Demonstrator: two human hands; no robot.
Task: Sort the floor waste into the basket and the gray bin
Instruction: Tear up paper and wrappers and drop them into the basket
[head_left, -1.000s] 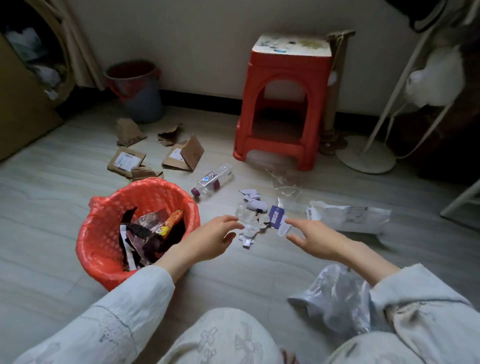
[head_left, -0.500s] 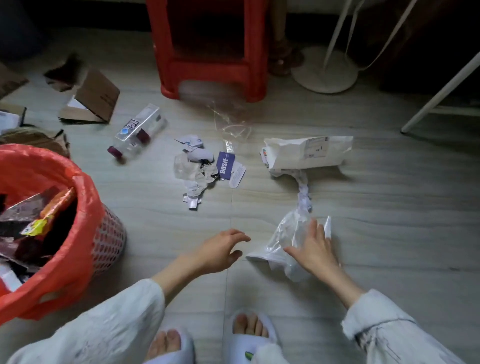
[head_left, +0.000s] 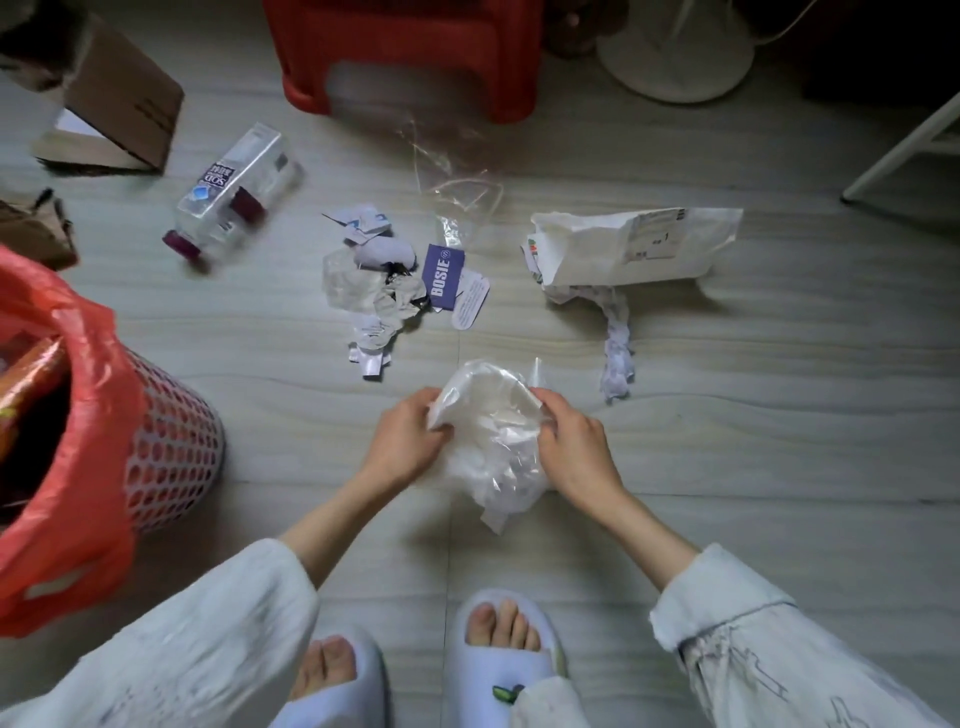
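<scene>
A crumpled clear plastic bag (head_left: 491, 436) is held up above the floor between both hands. My left hand (head_left: 402, 441) grips its left edge and my right hand (head_left: 574, 452) grips its right edge. The basket (head_left: 171, 457), lined with a red bag, stands at the left with wrappers inside. On the floor ahead lie a pile of paper scraps and tags (head_left: 400, 291), a clear plastic bottle (head_left: 234, 189) and a white mailer bag (head_left: 634, 247). The gray bin is out of view.
Cardboard pieces (head_left: 119, 104) lie at the top left. A red stool (head_left: 410, 52) stands at the top centre, with thin clear film (head_left: 452, 171) on the floor before it. A white fan base (head_left: 675, 57) and a white frame leg (head_left: 904, 150) are at the top right.
My right hand lifted the plastic bag off the floor and drew it to the centre. My left hand came over and took hold of its other edge. The view tilted further down.
</scene>
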